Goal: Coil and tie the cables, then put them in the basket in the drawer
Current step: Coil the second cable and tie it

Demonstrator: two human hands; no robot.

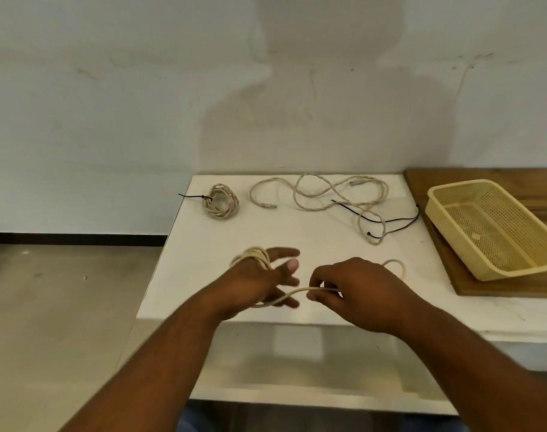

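Observation:
Several turns of a beige cable (256, 255) are wound around my left hand (259, 280), whose fingers are spread. My right hand (356, 291) pinches the free strand of that cable (292, 295) just right of the left hand; a loop of its tail (396, 265) shows beyond the right hand. At the back left of the white table (297, 232) lies a coiled cable (221, 201) bound with a black tie. A loose beige cable (337, 194) sprawls at the back centre, and a black tie (390, 220) lies across it. A yellow mesh basket (496, 226) sits to the right.
The basket rests tilted on a brown wooden board (515, 288) at the table's right side. A white wall rises right behind the table. Bare floor (63, 307) lies to the left. Below the table's front edge a white open drawer (297, 385) shows.

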